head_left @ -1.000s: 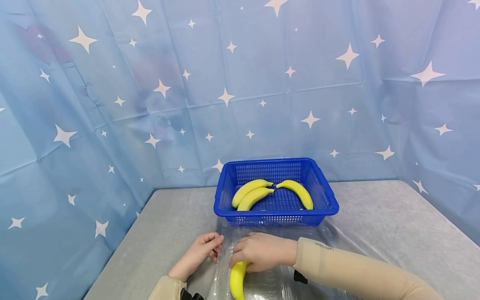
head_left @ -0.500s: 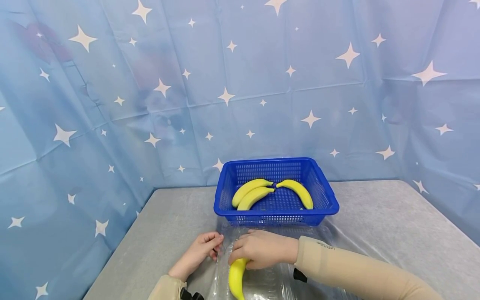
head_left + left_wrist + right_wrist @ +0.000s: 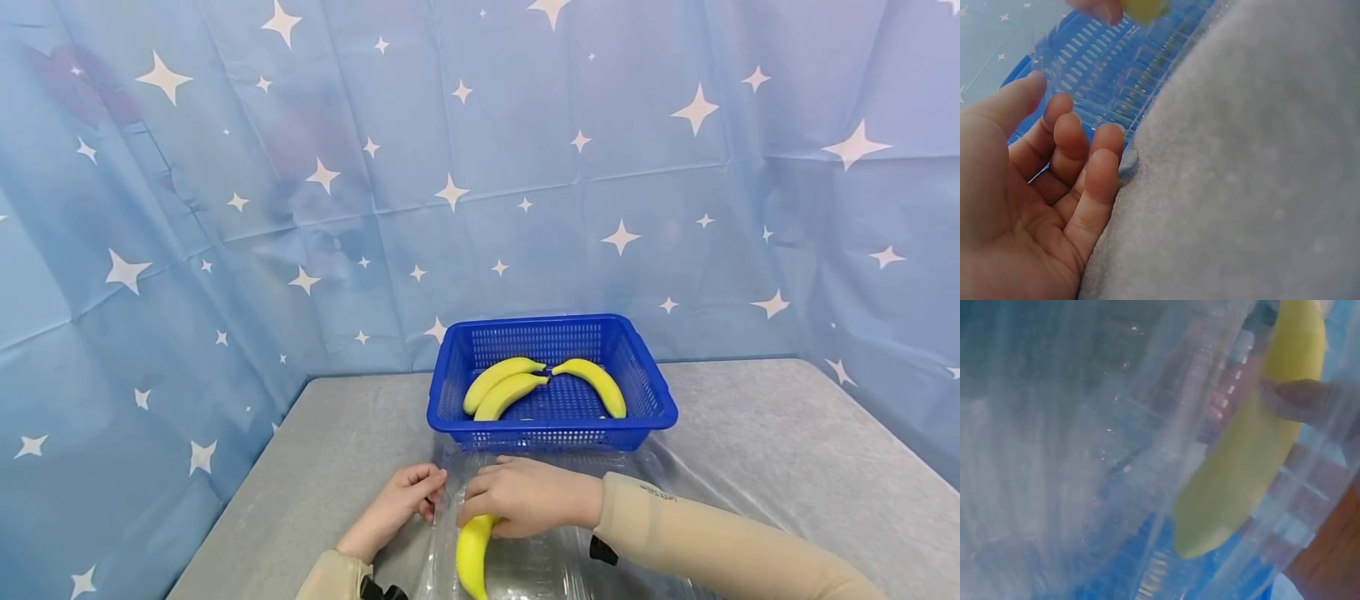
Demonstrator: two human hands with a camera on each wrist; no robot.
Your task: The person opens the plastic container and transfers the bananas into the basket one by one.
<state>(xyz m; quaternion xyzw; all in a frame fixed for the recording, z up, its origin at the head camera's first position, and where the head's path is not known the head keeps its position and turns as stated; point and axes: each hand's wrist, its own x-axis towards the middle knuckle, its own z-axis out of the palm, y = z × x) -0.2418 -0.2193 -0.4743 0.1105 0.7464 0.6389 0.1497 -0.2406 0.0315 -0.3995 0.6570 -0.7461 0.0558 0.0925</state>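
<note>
My right hand [image 3: 517,498] grips a yellow banana [image 3: 474,557] near its upper end, over a clear, ribbed plastic container [image 3: 536,558] at the front of the table. Through the clear plastic, the right wrist view shows the banana [image 3: 1241,469] with a finger [image 3: 1300,400] across it. On the container's left side, my left hand [image 3: 408,496] pinches the clear edge between thumb and forefinger. The left wrist view shows that hand [image 3: 1047,175] with its other fingers loosely curled beside the clear plastic [image 3: 1141,69]. The container's near end is out of the head view.
Behind the container stands a blue perforated basket [image 3: 551,435]. In it lie a pair of bananas [image 3: 506,387] on the left and a single banana [image 3: 596,385] on the right. A grey cloth covers the table [image 3: 757,425]. A blue starry curtain [image 3: 480,167] hangs behind.
My right hand and the banana have shifted slightly away from me, toward the basket. The left hand has stayed in place.
</note>
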